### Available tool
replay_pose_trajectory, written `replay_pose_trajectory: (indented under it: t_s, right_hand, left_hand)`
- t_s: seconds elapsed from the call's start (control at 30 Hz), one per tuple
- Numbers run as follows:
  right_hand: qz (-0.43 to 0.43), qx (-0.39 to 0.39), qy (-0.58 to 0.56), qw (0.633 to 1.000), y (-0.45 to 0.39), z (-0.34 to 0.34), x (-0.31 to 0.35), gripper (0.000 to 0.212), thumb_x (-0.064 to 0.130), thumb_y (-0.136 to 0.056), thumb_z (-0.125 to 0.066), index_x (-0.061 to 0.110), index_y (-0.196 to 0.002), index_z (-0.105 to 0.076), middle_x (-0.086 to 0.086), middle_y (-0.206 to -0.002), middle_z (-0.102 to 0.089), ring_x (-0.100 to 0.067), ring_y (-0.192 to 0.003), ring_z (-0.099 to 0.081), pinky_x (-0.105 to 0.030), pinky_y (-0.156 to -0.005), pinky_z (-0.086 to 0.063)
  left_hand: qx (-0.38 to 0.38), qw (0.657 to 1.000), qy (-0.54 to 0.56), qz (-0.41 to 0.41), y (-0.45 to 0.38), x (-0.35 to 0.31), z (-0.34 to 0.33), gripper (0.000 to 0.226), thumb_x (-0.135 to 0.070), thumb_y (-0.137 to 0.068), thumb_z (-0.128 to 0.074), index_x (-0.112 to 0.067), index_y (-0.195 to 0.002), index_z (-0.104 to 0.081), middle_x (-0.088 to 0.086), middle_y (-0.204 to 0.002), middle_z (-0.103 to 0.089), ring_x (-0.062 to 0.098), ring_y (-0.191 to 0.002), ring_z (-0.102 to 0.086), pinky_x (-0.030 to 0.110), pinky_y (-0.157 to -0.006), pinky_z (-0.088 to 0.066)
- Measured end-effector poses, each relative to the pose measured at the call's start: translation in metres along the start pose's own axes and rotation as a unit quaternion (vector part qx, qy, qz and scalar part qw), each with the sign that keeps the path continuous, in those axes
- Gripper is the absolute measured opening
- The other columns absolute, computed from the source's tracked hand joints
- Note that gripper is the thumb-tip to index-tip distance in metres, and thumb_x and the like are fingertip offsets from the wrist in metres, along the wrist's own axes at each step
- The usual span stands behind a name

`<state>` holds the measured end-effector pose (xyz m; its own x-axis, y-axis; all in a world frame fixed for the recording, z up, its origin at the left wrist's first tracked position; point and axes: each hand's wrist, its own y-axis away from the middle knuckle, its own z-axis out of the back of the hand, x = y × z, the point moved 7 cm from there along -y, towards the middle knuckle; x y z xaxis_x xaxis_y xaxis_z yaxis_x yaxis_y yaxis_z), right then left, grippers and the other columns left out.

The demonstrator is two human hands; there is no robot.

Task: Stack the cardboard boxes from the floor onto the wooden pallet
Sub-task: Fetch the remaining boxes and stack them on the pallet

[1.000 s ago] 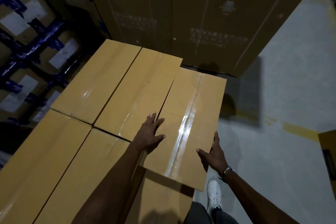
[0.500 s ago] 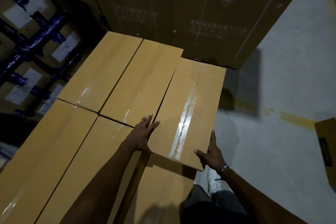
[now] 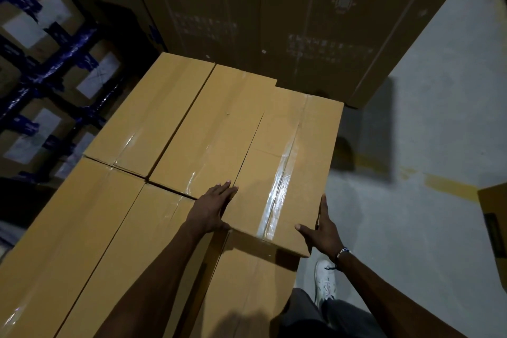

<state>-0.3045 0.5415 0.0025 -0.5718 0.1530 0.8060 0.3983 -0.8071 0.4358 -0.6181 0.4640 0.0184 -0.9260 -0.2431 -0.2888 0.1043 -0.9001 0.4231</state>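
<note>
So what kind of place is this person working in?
Most likely a warehouse or storeroom: tall printed cartons stacked behind, labelled boxes bound in blue tape on the left, and a bare concrete floor with a yellow line.

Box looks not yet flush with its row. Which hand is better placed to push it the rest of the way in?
Probably the right hand: its palm is behind the taped cardboard box's near right corner. The left hand lies flat along the left edge, better for steering.
</note>
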Motion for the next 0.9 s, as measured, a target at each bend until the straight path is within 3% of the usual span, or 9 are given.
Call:
replay_pose_trajectory:
  t_s: [0.27, 0.43, 0.53, 0.73, 0.9]
  right_hand:
    - [-0.001, -0.003, -0.003, 1.000, -0.017, 0.012, 0.005, 0.130, 0.053, -0.072, -0.080, 0.026, -0.162, 0.011, -0.005, -0.147, -0.052, -0.028, -0.126, -0.058, -0.047, -0.103, -0.051]
    - [-0.005, -0.003, 0.010, 1.000, -0.027, 0.016, 0.006, 0.124, 0.033, -0.083, -0.085, 0.031, -0.160, 0.012, -0.003, -0.149, -0.051, -0.029, -0.127, -0.057, -0.042, -0.102, -0.051]
    - [-0.004, -0.005, 0.011, 1.000, -0.029, 0.017, 0.009, 0.121, 0.031, -0.084, -0.084, 0.038, -0.155, 0.013, 0.000, -0.146, -0.051, -0.027, -0.126, -0.057, -0.039, -0.101, -0.050]
    - [-0.015, -0.003, 0.023, 1.000, -0.039, 0.019, 0.007, 0.126, 0.032, -0.083, -0.085, 0.030, -0.161, 0.013, -0.006, -0.149, -0.052, -0.032, -0.125, -0.059, -0.051, -0.101, -0.054]
    - [-0.011, -0.006, 0.039, 0.999, -0.041, 0.021, 0.005, 0.125, 0.034, -0.081, -0.087, 0.029, -0.161, 0.009, -0.005, -0.147, -0.053, -0.031, -0.124, -0.059, -0.053, -0.101, -0.054]
  left_hand:
    - [-0.008, 0.999, -0.033, 0.010, -0.005, -0.017, 0.014, 0.113, -0.047, -0.064, -0.096, -0.030, -0.157, -0.035, 0.005, -0.169, -0.030, 0.035, -0.152, -0.037, 0.048, -0.116, -0.044]
    - [-0.010, 0.998, -0.061, 0.018, -0.010, -0.023, 0.023, 0.104, -0.048, -0.066, -0.094, -0.030, -0.154, -0.041, 0.004, -0.164, -0.041, 0.031, -0.137, -0.055, 0.041, -0.107, -0.051]
    - [-0.024, 0.998, -0.056, 0.026, -0.012, -0.024, 0.027, 0.099, -0.049, -0.067, -0.094, -0.034, -0.151, -0.044, 0.002, -0.147, -0.060, 0.026, -0.119, -0.066, 0.038, -0.098, -0.056]
    - [-0.032, 0.996, -0.073, 0.032, -0.017, -0.022, 0.030, 0.090, -0.054, -0.068, -0.092, -0.033, -0.144, -0.050, 0.003, -0.120, -0.074, 0.023, -0.099, -0.071, 0.035, -0.084, -0.060]
    - [-0.026, 0.997, -0.063, 0.048, -0.020, -0.012, 0.023, 0.097, -0.057, -0.067, -0.092, -0.035, -0.150, -0.046, 0.004, -0.115, -0.075, 0.022, -0.097, -0.071, 0.037, -0.084, -0.062]
